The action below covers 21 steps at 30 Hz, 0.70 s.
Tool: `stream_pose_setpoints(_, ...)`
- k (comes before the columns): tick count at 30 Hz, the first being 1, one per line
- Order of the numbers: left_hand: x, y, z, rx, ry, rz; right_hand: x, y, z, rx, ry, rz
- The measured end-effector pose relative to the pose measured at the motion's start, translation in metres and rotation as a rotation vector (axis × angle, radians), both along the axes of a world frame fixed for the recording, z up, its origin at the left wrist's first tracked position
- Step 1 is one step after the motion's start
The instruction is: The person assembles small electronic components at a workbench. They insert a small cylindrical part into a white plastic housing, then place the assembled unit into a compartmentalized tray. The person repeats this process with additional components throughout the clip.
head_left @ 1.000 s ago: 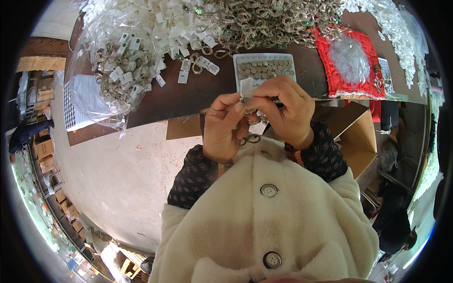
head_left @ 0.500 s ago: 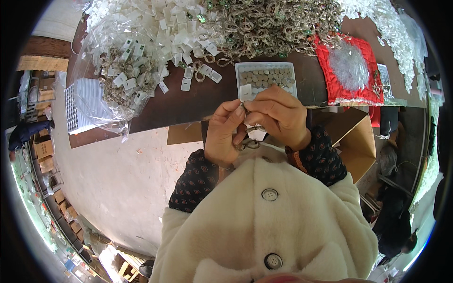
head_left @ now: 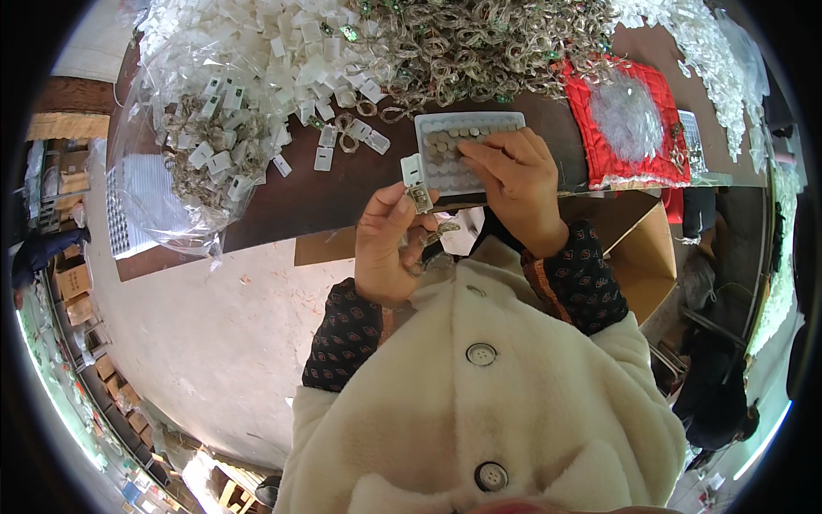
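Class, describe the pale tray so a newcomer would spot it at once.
Find the brown table, then the red cloth at its near edge. Left of the cloth, partly under the right hand, lies the tray: unlike the piles and cloth around it, a pale rectangle holding small round discs.

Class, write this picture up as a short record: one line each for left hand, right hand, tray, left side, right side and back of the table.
Left hand: holds a small white rectangular plastic case
Right hand: fingertips at the tray; grip unclear
Tray: shallow white plastic tray with round flat metallic discs
Left side: clear plastic bag
Right side: red quilted cloth under clear thin strands
Back: brownish coiled wire bundles
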<state>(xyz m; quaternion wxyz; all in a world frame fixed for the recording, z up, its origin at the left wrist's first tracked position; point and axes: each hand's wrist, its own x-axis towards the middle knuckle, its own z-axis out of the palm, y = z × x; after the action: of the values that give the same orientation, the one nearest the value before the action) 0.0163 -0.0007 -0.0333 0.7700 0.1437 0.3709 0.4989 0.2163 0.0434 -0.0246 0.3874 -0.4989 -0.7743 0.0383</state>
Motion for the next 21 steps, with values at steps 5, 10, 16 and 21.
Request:
stream_pose_setpoints(5,0.000,-0.002,-0.006,0.054,-0.033,0.019,-0.008,0.000,-0.001,0.004,-0.097,-0.013)
stream_pose_setpoints(10,0.001,-0.003,-0.005,0.060,-0.038,0.022,-0.008,0.001,0.001,-0.004,-0.045,-0.027)
stream_pose_setpoints(16,-0.001,-0.001,-0.003,0.079,-0.099,0.012,-0.010,0.001,0.008,-0.013,-0.070,-0.007)
stream_pose_setpoints(21,0.003,-0.008,-0.004,0.052,-0.071,0.054,-0.016,-0.019,0.023,-0.134,0.176,0.147)
